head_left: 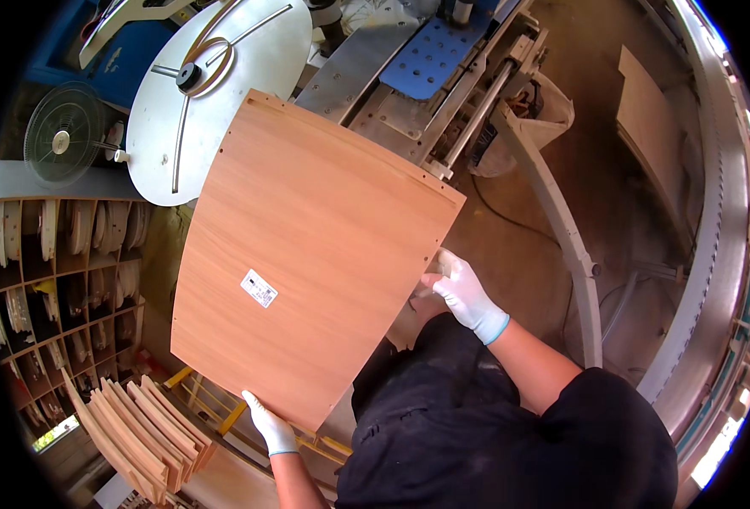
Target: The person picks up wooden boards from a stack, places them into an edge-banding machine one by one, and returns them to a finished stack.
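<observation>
A large wood-veneer panel (316, 212) with a curved left edge, small holes and a white label (259, 288) lies tilted across the middle. My left hand (266, 422), in a white glove with a blue cuff, grips its lower edge. My right hand (464, 293), gloved likewise with some bare finger skin showing, is closed at the panel's right edge. The panel's far end reaches a metal machine bed (400, 119) with a blue perforated plate (433, 53).
A white reel disc (154, 127) stands upper left beside a fan (63, 142). A pigeonhole rack (57, 267) and stacked curved wooden pieces (142, 428) occupy the left. A slanted metal arm (553, 208), a leaning board (651, 136) and a curved rail (706, 254) line the right.
</observation>
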Demonstrator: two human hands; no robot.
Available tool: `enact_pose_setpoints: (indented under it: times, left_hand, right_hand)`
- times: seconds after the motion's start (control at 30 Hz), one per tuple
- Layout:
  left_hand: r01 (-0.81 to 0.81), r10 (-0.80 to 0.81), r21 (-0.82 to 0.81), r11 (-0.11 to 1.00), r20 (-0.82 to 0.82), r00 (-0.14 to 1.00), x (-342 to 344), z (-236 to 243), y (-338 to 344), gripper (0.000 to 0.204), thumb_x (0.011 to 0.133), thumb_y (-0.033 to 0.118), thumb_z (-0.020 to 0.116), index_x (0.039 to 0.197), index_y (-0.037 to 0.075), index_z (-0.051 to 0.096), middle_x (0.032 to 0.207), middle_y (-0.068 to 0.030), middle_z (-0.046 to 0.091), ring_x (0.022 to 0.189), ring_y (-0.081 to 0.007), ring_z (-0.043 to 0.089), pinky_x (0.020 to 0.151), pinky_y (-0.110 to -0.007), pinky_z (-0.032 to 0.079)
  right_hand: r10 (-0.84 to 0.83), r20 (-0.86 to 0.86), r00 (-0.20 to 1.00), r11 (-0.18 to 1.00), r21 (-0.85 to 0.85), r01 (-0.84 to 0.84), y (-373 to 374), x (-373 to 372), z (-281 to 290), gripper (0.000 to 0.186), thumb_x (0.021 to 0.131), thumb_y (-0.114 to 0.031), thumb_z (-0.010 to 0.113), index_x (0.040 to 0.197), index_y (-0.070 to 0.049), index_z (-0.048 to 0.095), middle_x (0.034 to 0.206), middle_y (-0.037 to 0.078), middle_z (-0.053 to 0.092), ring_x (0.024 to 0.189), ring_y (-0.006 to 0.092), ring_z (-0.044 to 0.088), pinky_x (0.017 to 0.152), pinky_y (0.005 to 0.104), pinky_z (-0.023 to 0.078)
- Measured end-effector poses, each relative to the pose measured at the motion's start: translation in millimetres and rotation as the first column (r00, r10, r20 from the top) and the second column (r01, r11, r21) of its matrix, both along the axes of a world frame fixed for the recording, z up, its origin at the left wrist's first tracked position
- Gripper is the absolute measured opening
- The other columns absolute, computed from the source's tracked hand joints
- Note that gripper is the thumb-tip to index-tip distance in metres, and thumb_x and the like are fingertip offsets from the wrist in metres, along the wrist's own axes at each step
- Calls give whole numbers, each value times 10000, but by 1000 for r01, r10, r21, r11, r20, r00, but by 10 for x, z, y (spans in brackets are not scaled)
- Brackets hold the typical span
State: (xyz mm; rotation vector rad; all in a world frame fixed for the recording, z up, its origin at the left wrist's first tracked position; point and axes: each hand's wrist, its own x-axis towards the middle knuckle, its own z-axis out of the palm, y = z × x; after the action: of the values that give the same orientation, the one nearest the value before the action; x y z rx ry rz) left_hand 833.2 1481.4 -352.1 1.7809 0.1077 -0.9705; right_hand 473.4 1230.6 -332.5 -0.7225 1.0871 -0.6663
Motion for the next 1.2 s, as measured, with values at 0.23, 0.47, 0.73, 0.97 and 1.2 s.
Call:
enact_pose_setpoints:
  times: [0.23,0.47,0.73,0.97,1.2]
  left_hand:
    - [120,-145,-133,984,-196,970,-163,63,169,696,1044,538,346,1490,5,331,1517,-135,392,1364,-278,411,1144,-423,319]
    - [272,-243,112,956,-222,944,-156,56,408,603,992,548,478,1367,76,468,1300,-81,589,1181,-245,572,970,-450,457]
    - [438,-444,-102,893,-358,822,679,-293,643,597,1011,482,486,1390,22,470,1334,-119,575,1183,-291,574,986,-478,465]
    - [216,-309,-313,925,-284,908,1828,-428,17,569,1002,464,494,1400,58,460,1389,-124,529,1269,-294,508,1064,-457,373]
    - [220,-271,-376,900,-88,958,2280,-454,-113,631,1007,324,541,1541,117,276,1483,-119,409,1290,-250,481,1035,-424,403]
  right_hand:
    - [44,104,994,991,122,-57,374,337,11,421,953,-236,618,1283,14,540,1117,33,636,933,96,546,798,264,424]
    - [0,90,996,955,295,-26,1210,807,-311,387,970,-170,610,1302,19,548,1234,26,616,1141,129,546,997,305,423]
    - [-273,-66,960,943,179,281,1502,1234,-375,580,971,-436,618,1259,66,580,1261,78,608,1182,149,522,1039,299,393]
    - [-449,110,887,886,184,426,1652,1626,-580,644,966,-502,570,1386,-23,477,1377,111,556,1271,264,524,1089,416,412]
    - [-529,28,848,844,123,522,1835,1749,-667,607,994,-457,543,1413,-28,452,1388,108,546,1276,270,518,1081,423,421]
